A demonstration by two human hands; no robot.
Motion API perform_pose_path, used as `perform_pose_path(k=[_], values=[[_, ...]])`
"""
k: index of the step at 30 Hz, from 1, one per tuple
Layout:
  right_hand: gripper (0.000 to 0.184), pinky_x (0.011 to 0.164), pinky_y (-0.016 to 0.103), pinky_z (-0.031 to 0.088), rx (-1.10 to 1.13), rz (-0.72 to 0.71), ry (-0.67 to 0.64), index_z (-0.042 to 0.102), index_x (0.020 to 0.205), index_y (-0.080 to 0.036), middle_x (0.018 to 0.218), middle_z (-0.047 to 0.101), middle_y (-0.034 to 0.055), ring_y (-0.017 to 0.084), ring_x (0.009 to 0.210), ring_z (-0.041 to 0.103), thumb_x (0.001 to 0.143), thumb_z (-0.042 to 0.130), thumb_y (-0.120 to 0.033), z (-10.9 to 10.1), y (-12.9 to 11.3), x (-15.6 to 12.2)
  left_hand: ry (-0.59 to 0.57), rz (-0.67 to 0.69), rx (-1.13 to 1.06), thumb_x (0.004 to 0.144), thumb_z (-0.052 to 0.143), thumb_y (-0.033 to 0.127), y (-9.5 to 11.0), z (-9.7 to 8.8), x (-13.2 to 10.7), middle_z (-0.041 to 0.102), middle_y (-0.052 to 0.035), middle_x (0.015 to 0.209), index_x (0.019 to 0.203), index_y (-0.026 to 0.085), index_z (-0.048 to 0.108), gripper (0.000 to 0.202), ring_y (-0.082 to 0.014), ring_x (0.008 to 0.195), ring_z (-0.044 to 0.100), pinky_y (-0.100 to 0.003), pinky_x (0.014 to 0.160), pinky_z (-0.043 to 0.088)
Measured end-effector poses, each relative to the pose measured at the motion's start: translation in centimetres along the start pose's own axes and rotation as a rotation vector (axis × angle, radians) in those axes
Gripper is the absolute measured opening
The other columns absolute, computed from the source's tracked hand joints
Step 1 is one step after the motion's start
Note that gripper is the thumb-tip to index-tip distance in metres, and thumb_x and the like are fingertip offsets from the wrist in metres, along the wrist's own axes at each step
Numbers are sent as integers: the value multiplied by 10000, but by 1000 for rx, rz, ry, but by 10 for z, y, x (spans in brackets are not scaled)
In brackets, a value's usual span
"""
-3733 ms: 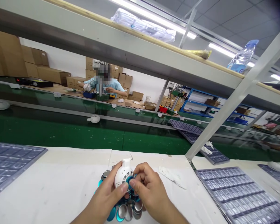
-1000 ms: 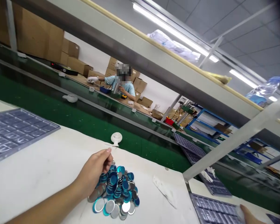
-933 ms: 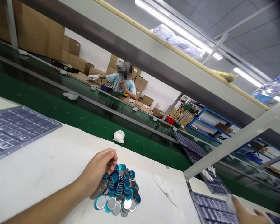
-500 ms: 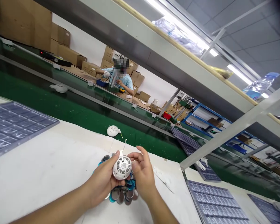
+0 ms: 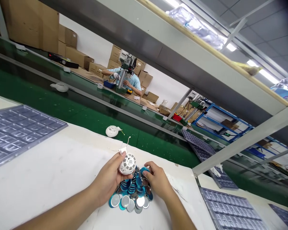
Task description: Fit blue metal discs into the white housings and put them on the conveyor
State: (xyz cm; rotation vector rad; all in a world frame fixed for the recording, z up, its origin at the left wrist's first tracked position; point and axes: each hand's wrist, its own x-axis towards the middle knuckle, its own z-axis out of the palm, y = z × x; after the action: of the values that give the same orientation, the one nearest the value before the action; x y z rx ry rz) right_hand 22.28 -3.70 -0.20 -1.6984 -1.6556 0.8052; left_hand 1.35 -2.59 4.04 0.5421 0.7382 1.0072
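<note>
Left hand (image 5: pixel 107 182) grasps white round plastic shell (image 5: pixel 129 164), tab pointing up-left, just above metal disc pile (image 5: pixel 134 191) on white worktop (image 5: pixel 62 159). Right hand (image 5: pixel 158 183) curled at pile edge; holding disc or not, cannot tell.

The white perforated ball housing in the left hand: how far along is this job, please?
Done: one white perforated plastic housing with a thin wire already lies apart at the far edge of the white bench. In hand: the left hand holds a matching housing, while the right hand touches the pile of blue-and-silver metal discs. Left: that whole pile still lies there.
</note>
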Motion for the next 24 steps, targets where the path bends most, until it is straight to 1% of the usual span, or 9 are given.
perform_pose_path(k=[2,4,9,12,15,17,19,22,24], values=[[183,557,259,377,3,-17,21,607,991,-245,610,506,-70,161,574,514,810,583,-231,-4,-1,0,-27,-5,11,890,611,379,-1,-1,0,615,-40,941,945,215,606,173,-201,860,627,-288,625,563],[164,566,262,374,21,-29,21,635,967,-247,617,518,-64,159,580,499,812,583,-239,-9,-3,0,-46,-8,26,890,610,389,-2,-3,0,617,-46,961,970,220,613,187,-206,883,616,-290,627,561],[141,621,293,430,116,-53,-4,726,887,-233,737,642,2,181,658,552,815,624,-298,-18,-11,-3,-73,3,75,896,583,425,-2,-4,0,644,-56,954,1018,218,620,243,-208,856,618,-291,619,549],[200,623,298,462,214,-82,13,679,977,-234,736,620,0,179,663,567,839,635,-371,-22,-21,-13,-91,13,122,896,573,448,-2,-3,-1,666,-59,951,1103,217,616,313,-194,786,614,-289,610,539],[215,589,301,488,359,-121,56,654,941,-242,744,629,7,181,645,592,835,673,-428,-17,-32,-30,-99,18,185,872,602,476,-5,-2,-4,678,-46,946,1144,223,614,372,-167,694,593,-282,615,529],[155,566,304,494,404,-188,77,693,903,-256,753,655,20,188,639,608,836,696,-396,-11,-40,-39,-92,20,225,847,628,498,-7,-1,-6,679,-30,923,1155,237,613,404,-166,689,591,-277,633,526],[85,570,307,501,359,-306,92,732,927,-292,758,673,21,192,646,619,863,679,-311,-3,-46,-45,-67,38,286,823,640,530,-8,0,-8,671,-10,851,1149,254,619,427,-179,704,596,-279,652,530],[227,601,299,517,254,-471,135,742,997,-347,776,691,8,179,655,632,879,644,-180,4,-54,-48,-78,74,384,793,658,545,-9,3,-13,653,6,773,1033,268,657,366,-200,733,620,-287,675,543],[292,586,280,521,214,-513,159,736,1024,-370,767,688,-4,167,641,636,878,634,-139,5,-58,-47,-100,98,406,792,659,530,-10,7,-15,641,13,738,924,270,658,291,-201,710,627,-281,650,544]])
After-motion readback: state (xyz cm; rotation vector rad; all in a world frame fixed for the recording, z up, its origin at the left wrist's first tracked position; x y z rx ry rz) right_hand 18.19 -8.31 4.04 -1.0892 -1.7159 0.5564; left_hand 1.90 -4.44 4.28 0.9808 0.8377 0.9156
